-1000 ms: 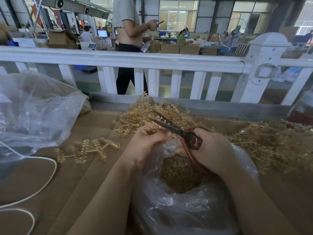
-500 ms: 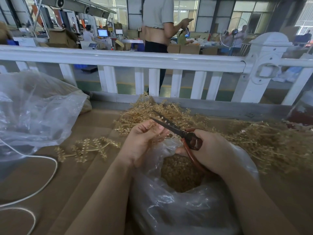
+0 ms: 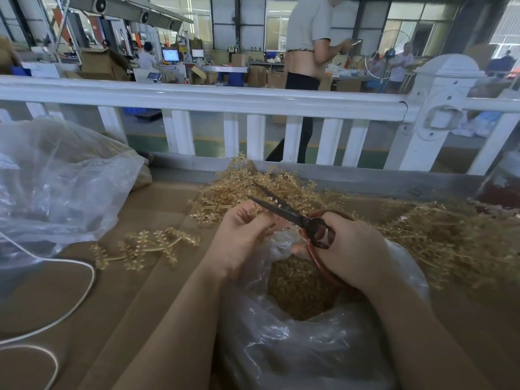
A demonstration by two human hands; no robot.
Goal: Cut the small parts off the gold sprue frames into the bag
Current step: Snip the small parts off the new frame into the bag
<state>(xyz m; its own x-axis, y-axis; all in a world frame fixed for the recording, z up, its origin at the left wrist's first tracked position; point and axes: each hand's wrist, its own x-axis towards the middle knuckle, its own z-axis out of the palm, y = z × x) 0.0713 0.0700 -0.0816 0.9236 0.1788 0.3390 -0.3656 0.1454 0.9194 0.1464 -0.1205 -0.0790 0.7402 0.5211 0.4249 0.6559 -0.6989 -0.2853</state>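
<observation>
I see the brown bench [image 3: 146,291] running under everything, with a white railing [image 3: 213,98] along its far edge and a person [image 3: 306,66] standing beyond it. A large crumpled clear bag [image 3: 56,187] lies at far left. In front of me the open clear bag [image 3: 281,347] stands between my forearms, and inside it a heap of cut gold parts [image 3: 298,291] shows through the mouth. A big pile of gold sprue frames [image 3: 439,235] spreads over the right side of the bench, and another pile [image 3: 233,187] sits just past my hands. One loose sprue frame [image 3: 146,246] lies flat to the left, near a white cable [image 3: 84,282] that loops across the bench. My right hand [image 3: 351,249] is curled through the reddish handles of the dark scissors [image 3: 284,209], whose blades point up and left, slightly parted, above the bag's mouth. My left hand [image 3: 242,235] is curled, fingertips pinching a small gold sprue piece [image 3: 257,211] right at the blades; the piece is mostly hidden by my fingers.
</observation>
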